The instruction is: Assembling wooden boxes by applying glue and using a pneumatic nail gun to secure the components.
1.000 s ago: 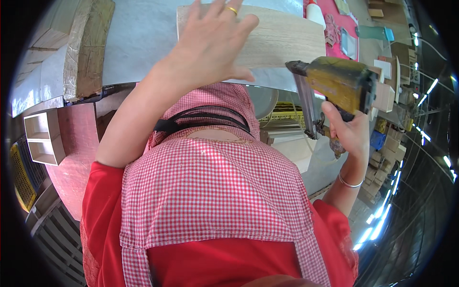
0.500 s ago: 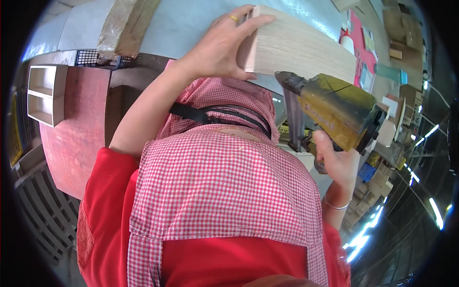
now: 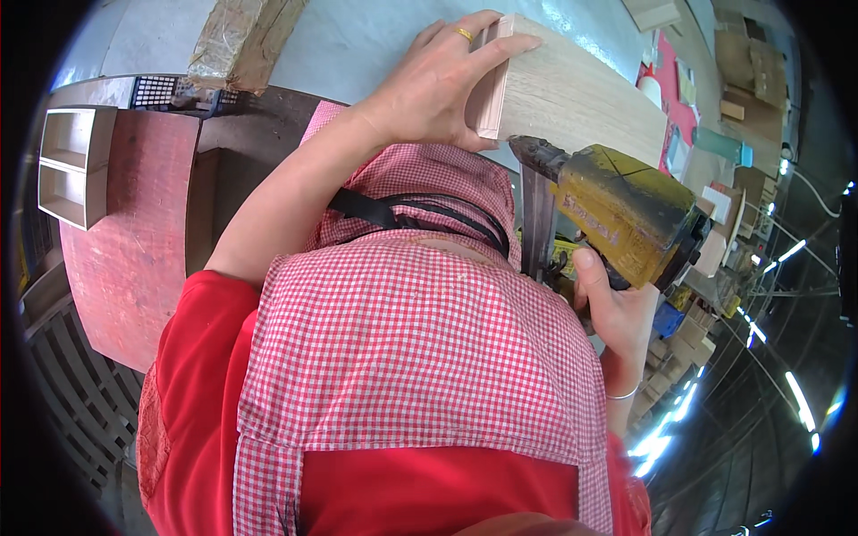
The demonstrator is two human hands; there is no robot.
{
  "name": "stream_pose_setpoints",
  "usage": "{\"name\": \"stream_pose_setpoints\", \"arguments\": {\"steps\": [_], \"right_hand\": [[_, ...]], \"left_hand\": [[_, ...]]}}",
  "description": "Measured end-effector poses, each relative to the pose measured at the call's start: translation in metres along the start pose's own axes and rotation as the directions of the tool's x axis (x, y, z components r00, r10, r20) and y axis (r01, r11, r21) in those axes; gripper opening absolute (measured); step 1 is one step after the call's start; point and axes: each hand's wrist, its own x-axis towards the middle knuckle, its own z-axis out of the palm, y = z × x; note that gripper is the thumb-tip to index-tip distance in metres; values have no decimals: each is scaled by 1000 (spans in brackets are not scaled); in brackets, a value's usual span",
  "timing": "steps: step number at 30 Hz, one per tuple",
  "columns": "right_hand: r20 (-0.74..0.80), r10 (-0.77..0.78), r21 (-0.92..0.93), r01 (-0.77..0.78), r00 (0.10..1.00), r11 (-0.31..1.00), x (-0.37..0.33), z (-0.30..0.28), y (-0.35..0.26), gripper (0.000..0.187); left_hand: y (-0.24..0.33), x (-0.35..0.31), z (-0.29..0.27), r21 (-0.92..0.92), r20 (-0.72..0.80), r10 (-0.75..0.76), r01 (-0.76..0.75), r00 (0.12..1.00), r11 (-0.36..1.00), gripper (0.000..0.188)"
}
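Observation:
My left hand [image 3: 438,85] grips the left end of a pale wooden box [image 3: 576,89], thumb at the near corner and fingers over the far side. A light wood-grain panel faces up, with a layered edge at that end. My right hand [image 3: 612,304] is wrapped round the handle of a worn yellow and black nail gun [image 3: 617,210]. The gun's dark nose lies at or just beside the box's near left corner; I cannot tell whether it touches. Its magazine runs down toward my apron, and part of the handle is hidden behind the fingers.
A pale worktable [image 3: 349,54] lies under the box, with a tape-wrapped block [image 3: 241,45] on its left. Further left, a two-compartment wooden box [image 3: 76,165] rests on a reddish board [image 3: 134,241] near a dark plastic crate [image 3: 170,92]. A green bottle [image 3: 719,146] lies at the right.
The nail gun has shifted slightly left, its nose now nearer the box's left end. My left hand and the box end appear a little further right in view.

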Motion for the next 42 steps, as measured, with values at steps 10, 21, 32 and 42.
{"name": "stream_pose_setpoints", "arguments": {"steps": [10,21,32,42], "right_hand": [[47,-77,-201,85,996,976,0,-5,-4,35],[22,15,-137,-12,1000,991,47,-7,-41,36],[44,-1,-297,15,999,955,57,-10,-51,37],[110,64,-304,-28,992,952,71,-21,-59,40]], "left_hand": [[0,-4,0,-47,-39,-21,19,999,999,126],[8,-10,6,-56,-68,-85,81,994,995,137],[11,-12,2,-89,-36,-101,98,994,991,138],[18,-55,-36,7,-154,-214,218,965,976,142]]}}
